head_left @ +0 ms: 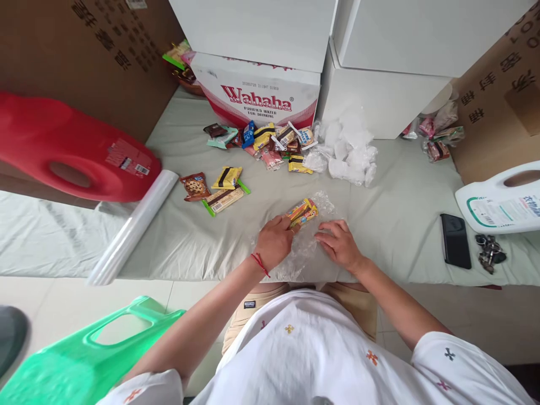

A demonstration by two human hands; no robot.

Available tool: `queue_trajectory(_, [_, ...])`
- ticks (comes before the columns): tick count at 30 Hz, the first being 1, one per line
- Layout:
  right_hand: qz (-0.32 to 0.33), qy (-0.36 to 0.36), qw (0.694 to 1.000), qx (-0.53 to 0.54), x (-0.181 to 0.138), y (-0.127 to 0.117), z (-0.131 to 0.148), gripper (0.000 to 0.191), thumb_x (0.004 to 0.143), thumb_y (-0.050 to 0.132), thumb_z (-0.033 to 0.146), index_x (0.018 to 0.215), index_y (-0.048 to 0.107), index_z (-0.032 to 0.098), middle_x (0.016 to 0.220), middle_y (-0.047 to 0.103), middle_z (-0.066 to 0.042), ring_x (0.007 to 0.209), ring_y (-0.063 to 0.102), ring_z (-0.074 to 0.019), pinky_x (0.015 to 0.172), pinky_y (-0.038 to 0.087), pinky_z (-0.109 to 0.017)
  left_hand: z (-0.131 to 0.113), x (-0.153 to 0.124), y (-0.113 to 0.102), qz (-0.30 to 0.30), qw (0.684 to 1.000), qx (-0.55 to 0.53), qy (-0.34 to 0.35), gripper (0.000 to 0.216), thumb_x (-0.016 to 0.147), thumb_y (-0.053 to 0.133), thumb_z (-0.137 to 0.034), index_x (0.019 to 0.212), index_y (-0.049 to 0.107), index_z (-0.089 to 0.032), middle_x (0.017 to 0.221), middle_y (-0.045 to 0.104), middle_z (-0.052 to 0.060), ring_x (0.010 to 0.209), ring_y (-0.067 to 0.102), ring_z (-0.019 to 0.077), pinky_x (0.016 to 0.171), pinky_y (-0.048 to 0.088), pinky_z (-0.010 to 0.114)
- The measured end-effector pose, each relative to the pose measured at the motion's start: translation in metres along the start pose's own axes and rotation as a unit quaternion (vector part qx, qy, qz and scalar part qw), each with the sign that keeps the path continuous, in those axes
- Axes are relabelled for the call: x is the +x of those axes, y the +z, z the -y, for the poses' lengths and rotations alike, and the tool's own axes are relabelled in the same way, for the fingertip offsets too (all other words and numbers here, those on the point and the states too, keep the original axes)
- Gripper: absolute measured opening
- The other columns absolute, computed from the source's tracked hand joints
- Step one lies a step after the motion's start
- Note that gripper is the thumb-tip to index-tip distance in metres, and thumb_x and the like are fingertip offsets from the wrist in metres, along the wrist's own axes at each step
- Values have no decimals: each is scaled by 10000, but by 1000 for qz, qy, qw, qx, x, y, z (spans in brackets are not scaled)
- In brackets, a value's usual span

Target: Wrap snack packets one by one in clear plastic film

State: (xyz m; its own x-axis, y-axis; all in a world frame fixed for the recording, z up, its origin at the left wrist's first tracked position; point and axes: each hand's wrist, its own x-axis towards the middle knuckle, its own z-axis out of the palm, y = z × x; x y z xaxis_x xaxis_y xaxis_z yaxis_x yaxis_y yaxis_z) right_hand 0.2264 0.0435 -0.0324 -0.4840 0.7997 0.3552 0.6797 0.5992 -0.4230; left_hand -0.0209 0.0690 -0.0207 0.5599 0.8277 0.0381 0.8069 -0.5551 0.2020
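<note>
My left hand (276,241), with a red string on its wrist, is closed on a small yellow snack packet (304,211) and presses it down. Under the packet a crumpled sheet of clear plastic film (302,253) is spread on the green cloth. My right hand (340,243) rests at the film's right edge, fingers bent and apart; nothing shows between them. To the left of my hands lie a brown cookie packet (195,186), a yellow packet (228,178) and a long wafer bar with green ends (225,199).
A pile of mixed snacks (270,143) and some crumpled clear wrapped bundles (348,146) lie before the Wahaha carton (257,93). A film roll (133,228) and red jug (76,152) are left; a phone (455,241), keys (490,253) and white jug (502,199) right.
</note>
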Motion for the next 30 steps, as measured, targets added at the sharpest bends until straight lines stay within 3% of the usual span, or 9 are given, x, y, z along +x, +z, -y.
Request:
queue_trajectory(3, [-37, 21, 998, 43, 17, -5, 2, 188, 1022, 553, 241, 1059, 737, 249, 1123, 694, -84, 1060, 568, -242, 945, 492, -417, -1, 0, -3, 12, 1000, 1, -3, 370, 1010, 465, -195, 1262, 729, -256, 1038, 697, 111, 964, 577, 262, 822, 489, 377])
queue_trajectory(9, [-4, 43, 997, 67, 58, 5, 0, 279, 1073, 427, 263, 1136, 698, 241, 1092, 691, -80, 1024, 652, -197, 853, 527, -319, -4, 3, -5, 22, 1000, -11, 11, 347, 984, 470, -130, 1199, 735, -192, 1004, 691, 121, 940, 590, 261, 833, 514, 385])
queue_trajectory(13, [66, 48, 997, 9, 85, 18, -3, 279, 1057, 429, 258, 1165, 687, 253, 1378, 624, -64, 981, 667, -176, 732, 497, -284, 5, 4, -7, 9, 994, -101, 29, 299, 946, 472, -112, 1038, 754, -152, 996, 699, 136, 963, 624, 260, 901, 540, 403])
queue_trajectory(15, [122, 52, 991, -13, 97, 22, -4, 276, 1054, 428, 247, 1167, 680, 257, 1400, 630, -47, 990, 670, -178, 724, 474, -279, 15, -1, -10, -10, 979, -201, 20, 298, 950, 474, -165, 1055, 753, -166, 1020, 716, 125, 969, 654, 246, 895, 553, 386])
queue_trajectory(19, [194, 78, 977, -47, 109, 23, -2, 287, 1065, 403, 237, 1184, 664, 246, 1169, 727, -52, 976, 668, -206, 757, 440, -292, 34, -31, -14, -115, 897, -406, -134, 346, 1001, 437, -304, 1171, 716, -188, 1013, 756, 90, 901, 697, 210, 826, 567, 353])
queue_trajectory(22, [199, 86, 974, -59, 109, 25, 2, 290, 1066, 390, 228, 1176, 658, 237, 1163, 725, -65, 992, 662, -217, 749, 419, -298, 24, -59, -9, -247, 833, -447, -213, 473, 1045, 368, -458, 1352, 577, -165, 1062, 744, 117, 921, 688, 218, 842, 568, 381])
queue_trajectory(25, [193, 93, 975, -64, 108, 26, 4, 282, 1072, 388, 248, 1158, 656, 231, 1143, 728, -73, 995, 659, -228, 742, 411, -304, -4, -72, -2, -324, 850, -370, -190, 700, 970, 481, -642, 1473, 429, -157, 1272, 667, 181, 1117, 657, 274, 987, 525, 458])
queue_trajectory(27, [191, 97, 975, -64, 108, 26, 4, 274, 1076, 394, 270, 1146, 657, 237, 1129, 730, -70, 991, 661, -230, 733, 408, -301, -19, -66, 0, -325, 875, -288, -213, 746, 870, 650, -647, 1411, 500, -156, 1254, 678, 180, 1157, 639, 311, 1045, 476, 499])
queue_trajectory(30, [194, 98, 975, -54, 109, 24, 4, 255, 1069, 415, 264, 1131, 661, 240, 1133, 728, -63, 985, 663, -221, 734, 405, -293, -18, -47, 1, -288, 861, -276, -316, 354, 917, 611, -496, 1077, 684, -189, 944, 738, 82, 933, 682, 249, 904, 513, 399])
